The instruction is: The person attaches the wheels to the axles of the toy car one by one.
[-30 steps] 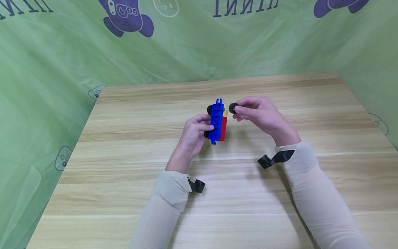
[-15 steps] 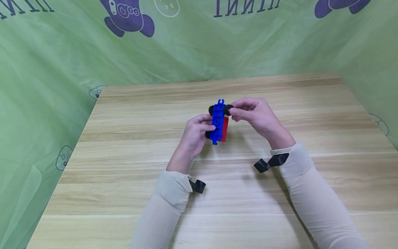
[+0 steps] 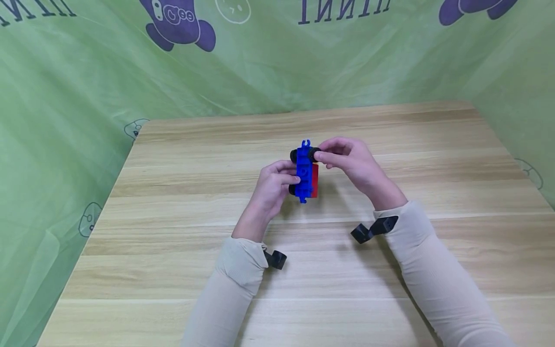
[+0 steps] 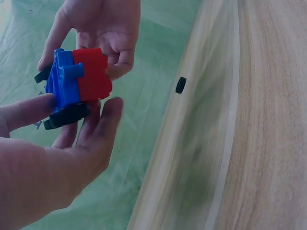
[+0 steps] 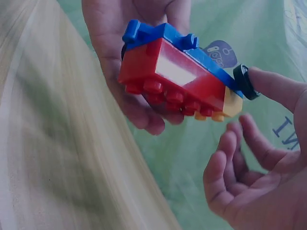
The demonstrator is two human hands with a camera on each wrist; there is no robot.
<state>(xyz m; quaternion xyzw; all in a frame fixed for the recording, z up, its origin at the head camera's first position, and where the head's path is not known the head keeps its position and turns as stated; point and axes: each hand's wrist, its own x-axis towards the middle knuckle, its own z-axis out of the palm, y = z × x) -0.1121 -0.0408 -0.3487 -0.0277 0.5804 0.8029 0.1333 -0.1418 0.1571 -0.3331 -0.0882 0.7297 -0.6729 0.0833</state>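
On the green cloth (image 3: 260,72), the capitals are cut off at the top edge, some Ns look backward, and the whole word can't be read; the white marks on the purple figure (image 3: 182,33) are unclear. The left hand (image 3: 269,190) grips the car (image 3: 304,172) above the table (image 3: 173,270), thumb on its blue underside; the right hand (image 3: 353,161) presses a wheel (image 3: 312,154) against its far right corner with a straight thumb, other fingers loosely bent, apart
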